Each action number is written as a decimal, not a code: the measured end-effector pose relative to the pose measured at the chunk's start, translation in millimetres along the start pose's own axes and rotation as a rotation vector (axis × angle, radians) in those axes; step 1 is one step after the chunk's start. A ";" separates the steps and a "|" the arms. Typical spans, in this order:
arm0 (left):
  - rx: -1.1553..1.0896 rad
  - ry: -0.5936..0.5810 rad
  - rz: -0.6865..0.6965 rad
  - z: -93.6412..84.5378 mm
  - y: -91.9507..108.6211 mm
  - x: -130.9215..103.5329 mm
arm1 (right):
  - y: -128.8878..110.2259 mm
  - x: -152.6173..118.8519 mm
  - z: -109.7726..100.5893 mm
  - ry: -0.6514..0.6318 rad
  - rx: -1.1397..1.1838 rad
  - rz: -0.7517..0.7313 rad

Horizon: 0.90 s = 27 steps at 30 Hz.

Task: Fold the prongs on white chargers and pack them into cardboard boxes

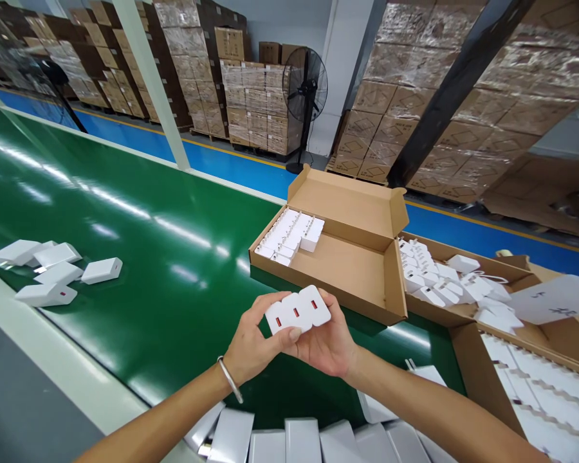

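Three white USB chargers (pixel 297 311) sit side by side between my hands, their red ports facing me. My left hand (pixel 251 335) is closed on one end of this row, thumb along the near edge. At the other end, my right hand (pixel 329 347) grips and supports the row from beneath. Just beyond is an open cardboard box (pixel 352 265), its left part filled with rows of white chargers (pixel 289 233), pins upward. More white chargers (pixel 303 441) line the bottom edge, close to my forearms.
Loose chargers (pixel 60 273) lie at the left on the green conveyor belt (pixel 174 257). Two more boxes of chargers stand at right, one with a handwritten white card (pixel 554 299). A post (pixel 152 83), a fan (pixel 306 87) and stacked cartons (pixel 255 106) are behind the belt.
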<state>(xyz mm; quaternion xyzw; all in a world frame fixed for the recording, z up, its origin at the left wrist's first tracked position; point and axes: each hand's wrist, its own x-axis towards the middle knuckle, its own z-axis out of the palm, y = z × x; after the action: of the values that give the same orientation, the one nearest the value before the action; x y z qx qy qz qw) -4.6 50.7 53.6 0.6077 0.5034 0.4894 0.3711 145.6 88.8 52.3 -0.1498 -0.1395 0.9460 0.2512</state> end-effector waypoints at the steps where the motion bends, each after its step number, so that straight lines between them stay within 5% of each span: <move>1: -0.015 0.023 0.005 -0.4 -0.8 3.1 | -0.5 -3.1 0.4 0.011 -0.054 0.016; 4: -0.010 0.135 -0.023 -8.3 -5.2 16.2 | -11.8 -10.7 4.3 0.017 -0.314 -0.011; 8: 0.059 0.222 -0.105 -33.5 -17.8 22.1 | -63.7 -4.8 5.4 0.066 -0.992 -0.328; 11: 0.124 0.154 -0.170 -55.9 -28.5 9.2 | -116.3 14.2 -15.8 0.294 -1.770 -0.587; 14: 0.180 0.079 -0.225 -72.0 -35.6 -6.5 | -147.7 41.0 -51.3 0.392 -2.265 -0.595; 18: 0.251 -0.001 -0.213 -76.7 -34.6 -10.1 | -140.9 78.2 -81.5 0.310 -2.380 -0.557; 22: 0.349 -0.157 -0.137 -74.8 -23.6 -12.3 | -126.3 98.5 -79.8 0.429 -2.429 -0.573; 24: 0.437 -0.295 -0.114 -77.3 -23.0 -28.2 | -129.8 93.5 -72.9 0.493 -2.343 -0.472; 27: 0.572 -0.498 -0.129 -87.6 -41.2 -71.7 | -145.2 59.2 -60.4 0.396 -2.236 -0.346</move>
<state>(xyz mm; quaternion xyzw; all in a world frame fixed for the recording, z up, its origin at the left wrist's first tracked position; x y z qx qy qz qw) -100.7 -13.8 20.4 0.7539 0.5515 0.1421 0.3274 180.8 252.1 33.5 -0.4140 -0.8782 0.2059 0.1219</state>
